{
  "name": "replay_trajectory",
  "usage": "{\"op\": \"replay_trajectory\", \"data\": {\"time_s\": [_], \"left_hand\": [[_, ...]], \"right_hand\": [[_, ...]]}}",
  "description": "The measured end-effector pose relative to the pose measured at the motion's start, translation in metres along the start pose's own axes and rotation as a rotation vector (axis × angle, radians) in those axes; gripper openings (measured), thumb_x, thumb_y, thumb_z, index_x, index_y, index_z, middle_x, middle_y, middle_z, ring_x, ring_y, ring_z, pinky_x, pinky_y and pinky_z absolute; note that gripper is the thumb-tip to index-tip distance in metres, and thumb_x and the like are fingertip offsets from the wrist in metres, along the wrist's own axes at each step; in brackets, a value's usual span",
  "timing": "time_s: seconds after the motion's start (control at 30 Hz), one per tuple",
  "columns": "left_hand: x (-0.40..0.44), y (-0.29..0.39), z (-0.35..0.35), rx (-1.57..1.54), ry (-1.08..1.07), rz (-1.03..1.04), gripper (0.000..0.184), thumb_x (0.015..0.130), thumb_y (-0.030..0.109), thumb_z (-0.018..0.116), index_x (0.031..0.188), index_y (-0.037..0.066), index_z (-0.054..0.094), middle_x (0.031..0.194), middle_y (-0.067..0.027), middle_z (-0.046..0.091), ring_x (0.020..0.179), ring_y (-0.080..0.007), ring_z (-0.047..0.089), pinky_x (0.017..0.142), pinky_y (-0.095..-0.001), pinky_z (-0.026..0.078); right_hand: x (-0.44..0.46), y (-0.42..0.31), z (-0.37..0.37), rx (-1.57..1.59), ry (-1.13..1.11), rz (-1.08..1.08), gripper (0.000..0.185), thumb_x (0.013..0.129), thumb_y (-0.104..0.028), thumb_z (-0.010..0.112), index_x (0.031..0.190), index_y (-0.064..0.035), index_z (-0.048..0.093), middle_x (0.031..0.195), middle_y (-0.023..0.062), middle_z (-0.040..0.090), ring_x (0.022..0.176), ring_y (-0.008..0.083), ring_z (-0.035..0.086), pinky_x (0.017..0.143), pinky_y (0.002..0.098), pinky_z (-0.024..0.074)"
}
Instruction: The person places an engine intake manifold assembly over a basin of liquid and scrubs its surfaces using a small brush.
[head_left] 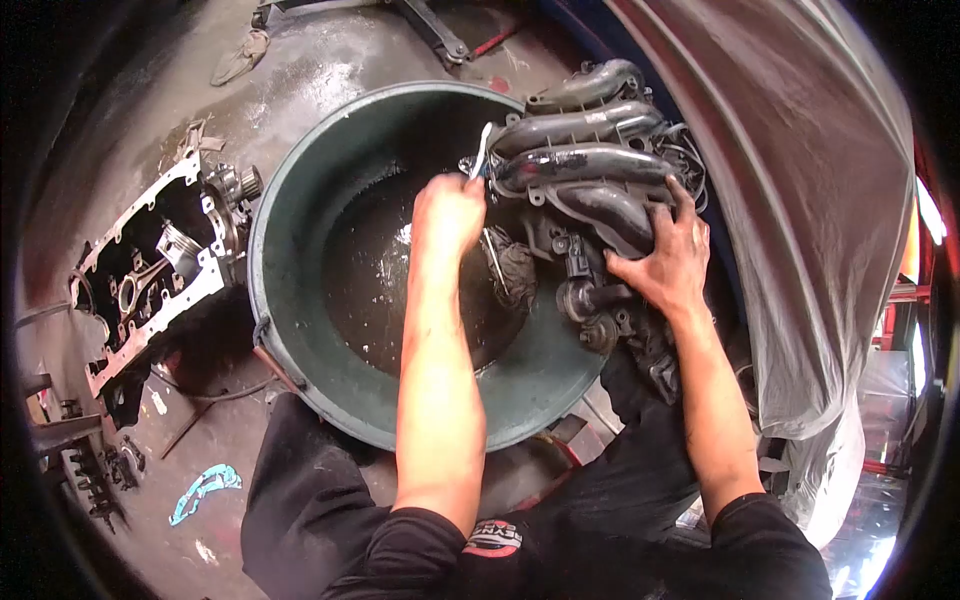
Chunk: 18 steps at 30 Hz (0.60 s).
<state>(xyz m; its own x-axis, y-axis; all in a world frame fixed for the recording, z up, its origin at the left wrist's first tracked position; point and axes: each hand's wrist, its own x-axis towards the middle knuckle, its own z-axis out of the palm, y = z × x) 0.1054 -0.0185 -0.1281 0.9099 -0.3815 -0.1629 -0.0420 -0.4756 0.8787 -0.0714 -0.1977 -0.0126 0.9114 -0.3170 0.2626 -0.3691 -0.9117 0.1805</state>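
Observation:
A black intake manifold [580,165] with several curved tubes lies over the right rim of a big round green tub [300,340]. My left hand [447,215] is closed around a white toothbrush-like brush [483,150], its upper end beside the manifold's left flange. The fingertips of that hand are partly hidden and a little blurred. My right hand [672,255] grips the manifold's right side, thumb and fingers spread across the tubes. Dark liquid [375,270] covers the tub's bottom. A dark, wet lump [513,275] sits inside the tub, below the manifold.
An open engine block [150,285] stands on the floor at the left. Below it lie a light-blue strip [205,490] and dark metal parts [95,485]. A grey cover [790,230] hangs at the right. Metal stand legs [430,30] are at the top.

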Motion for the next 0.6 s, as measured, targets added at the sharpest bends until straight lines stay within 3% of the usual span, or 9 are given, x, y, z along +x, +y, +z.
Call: {"op": "replay_trajectory", "data": {"time_s": [0.1, 0.33, 0.4, 0.47, 0.53, 0.6], "left_hand": [[-0.027, -0.016, -0.003, 0.060, -0.088, -0.089, 0.035, 0.091, 0.029, 0.057, 0.090, -0.003, 0.070, 0.096, -0.0285, 0.066, 0.098, -0.0440, 0.063, 0.087, -0.0496, 0.049], [-0.030, 0.008, -0.017, -0.064, 0.143, -0.206, 0.036, 0.091, 0.034, 0.057, 0.091, 0.000, 0.069, 0.095, -0.0273, 0.066, 0.095, -0.0437, 0.063, 0.085, -0.0508, 0.048], [-0.017, 0.014, 0.000, 0.031, 0.088, -0.017, 0.036, 0.091, 0.034, 0.058, 0.091, 0.000, 0.069, 0.095, -0.0267, 0.066, 0.095, -0.0437, 0.064, 0.083, -0.0505, 0.049], [-0.002, 0.005, 0.017, -0.026, 0.077, -0.038, 0.038, 0.092, 0.036, 0.059, 0.085, 0.000, 0.068, 0.086, -0.0268, 0.065, 0.087, -0.0446, 0.063, 0.075, -0.0492, 0.049], [-0.022, 0.000, 0.006, -0.003, 0.090, -0.076, 0.036, 0.090, 0.034, 0.061, 0.086, -0.001, 0.069, 0.091, -0.0287, 0.065, 0.092, -0.0444, 0.064, 0.080, -0.0483, 0.049], [-0.035, -0.001, 0.001, -0.075, -0.037, -0.156, 0.036, 0.088, 0.033, 0.062, 0.084, -0.002, 0.069, 0.090, -0.0296, 0.064, 0.091, -0.0444, 0.064, 0.079, -0.0493, 0.049]], "right_hand": [[0.000, 0.003, 0.003, 0.004, 0.028, -0.015, 0.068, 0.054, -0.037, 0.085, 0.109, -0.0007, 0.065, 0.145, 0.0172, 0.040, 0.121, 0.0394, 0.050, 0.099, 0.0487, 0.0408], [-0.001, 0.006, 0.005, 0.031, 0.011, 0.021, 0.070, 0.053, -0.037, 0.086, 0.110, -0.0005, 0.065, 0.145, 0.0164, 0.040, 0.122, 0.0382, 0.049, 0.101, 0.0486, 0.0404], [-0.004, 0.007, 0.006, 0.028, 0.003, 0.024, 0.072, 0.053, -0.037, 0.086, 0.111, -0.0005, 0.063, 0.146, 0.0161, 0.038, 0.122, 0.0387, 0.049, 0.101, 0.0491, 0.0400], [0.000, 0.002, 0.001, 0.016, -0.018, 0.025, 0.072, 0.053, -0.037, 0.087, 0.111, -0.0007, 0.063, 0.146, 0.0159, 0.038, 0.122, 0.0391, 0.049, 0.101, 0.0494, 0.0398], [-0.001, 0.000, 0.000, 0.017, -0.005, 0.000, 0.069, 0.054, -0.036, 0.085, 0.110, -0.0006, 0.064, 0.145, 0.0172, 0.040, 0.122, 0.0399, 0.049, 0.101, 0.0498, 0.0404], [0.000, -0.001, 0.003, -0.003, 0.026, -0.029, 0.068, 0.054, -0.036, 0.085, 0.108, 0.0002, 0.064, 0.144, 0.0185, 0.040, 0.122, 0.0400, 0.049, 0.100, 0.0497, 0.0402]]}}
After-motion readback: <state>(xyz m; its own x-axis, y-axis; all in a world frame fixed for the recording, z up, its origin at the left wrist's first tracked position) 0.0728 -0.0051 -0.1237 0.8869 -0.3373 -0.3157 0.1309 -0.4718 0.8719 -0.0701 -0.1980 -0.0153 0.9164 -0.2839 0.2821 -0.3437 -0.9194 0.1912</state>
